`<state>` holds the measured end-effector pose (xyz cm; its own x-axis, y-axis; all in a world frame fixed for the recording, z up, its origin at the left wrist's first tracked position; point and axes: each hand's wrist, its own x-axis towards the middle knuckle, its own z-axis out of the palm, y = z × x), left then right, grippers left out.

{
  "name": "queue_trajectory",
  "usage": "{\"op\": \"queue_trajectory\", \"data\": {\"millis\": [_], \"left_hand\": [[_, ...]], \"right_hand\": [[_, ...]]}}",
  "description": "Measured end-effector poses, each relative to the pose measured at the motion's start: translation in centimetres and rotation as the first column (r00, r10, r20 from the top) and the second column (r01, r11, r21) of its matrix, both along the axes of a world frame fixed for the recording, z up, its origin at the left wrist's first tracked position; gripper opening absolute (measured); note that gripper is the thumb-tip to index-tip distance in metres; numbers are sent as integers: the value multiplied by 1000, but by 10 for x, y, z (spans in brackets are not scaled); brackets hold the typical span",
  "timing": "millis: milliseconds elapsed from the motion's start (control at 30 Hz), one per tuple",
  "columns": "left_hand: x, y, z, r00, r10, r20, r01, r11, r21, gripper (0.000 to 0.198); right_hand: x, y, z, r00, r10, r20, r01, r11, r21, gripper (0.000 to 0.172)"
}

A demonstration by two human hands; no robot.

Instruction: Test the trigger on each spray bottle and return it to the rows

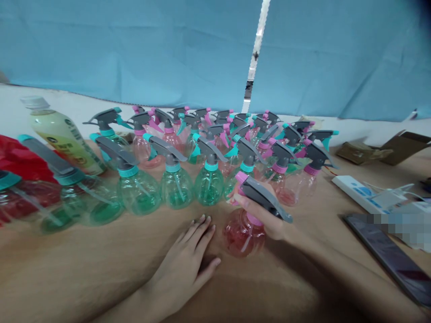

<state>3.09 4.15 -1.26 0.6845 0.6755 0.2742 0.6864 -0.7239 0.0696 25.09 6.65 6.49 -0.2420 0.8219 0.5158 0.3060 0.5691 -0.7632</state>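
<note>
Brown tabletop [101,269] beneath a blue curtain [134,45]. Across the middle, rows of green and pink bottles [208,179], upright, triggers grey. Just in front of them, a pink spray bottle [242,235], tilted, clasped at the neck by the right hand [269,220]. Beside it, the left hand [188,264], flat on the wood, fingers loose, holding nothing. Far left, a yellowish drink bottle [63,139].

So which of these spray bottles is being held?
The pink spray bottle out front, apart from the rows: the right hand grips its neck. No hand touches the others.
</note>
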Motion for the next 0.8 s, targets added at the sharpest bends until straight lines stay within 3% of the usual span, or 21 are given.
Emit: {"op": "queue_trajectory", "data": {"millis": [233,800], "left_hand": [[1,0,-1,1000,-1,-8,1,1000,25,54],[0,0,1,1000,-6,0,6,1000,22,54]], "right_hand": [[-1,0,0,993,84,-77,-87,996,-26,13],[-1,-3,4,982,101,-157,-112,992,-65,20]]}}
